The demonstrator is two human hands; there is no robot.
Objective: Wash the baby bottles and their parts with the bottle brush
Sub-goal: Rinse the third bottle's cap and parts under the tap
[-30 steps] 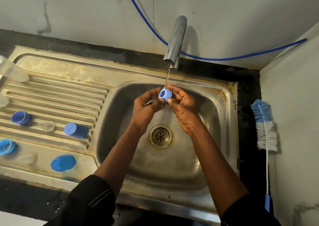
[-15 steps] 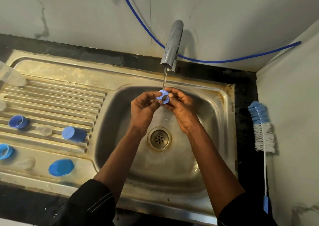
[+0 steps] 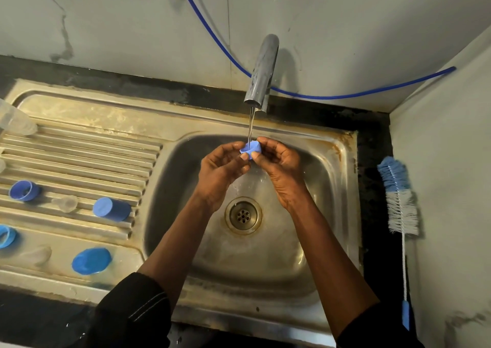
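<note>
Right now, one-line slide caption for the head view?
Left hand and right hand pinch a small blue plastic ring under the running steel tap; blue-and-white bottle brush lies untouched.

Ring [image 3: 251, 148] is pinched between fingertips of left hand [image 3: 220, 168] and right hand [image 3: 280, 167], held over sink [image 3: 342, 188] basin, above drain [image 3: 243, 215]. Stream [image 3: 250, 124] from tap [image 3: 261, 71] is landed on ring. On drainboard [image 3: 93, 119], left of basin, parts are spread apart: second ring [image 3: 24, 190], teat [image 3: 65, 203], tall cap [image 3: 111, 209] laid on its side, flat cap [image 3: 91, 260], second teat [image 3: 37, 254], third ring [image 3: 6, 236] cut by frame edge. Clear bottle [image 3: 16, 120] is partly seen at far left. Brush [image 3: 398, 196] is laid on dark counter [image 3: 372, 161] right of sink, against side wall [image 3: 451, 161], bristles away from the person. Hose [image 3: 345, 96] is run along back wall [image 3: 132, 29] behind tap.
</note>
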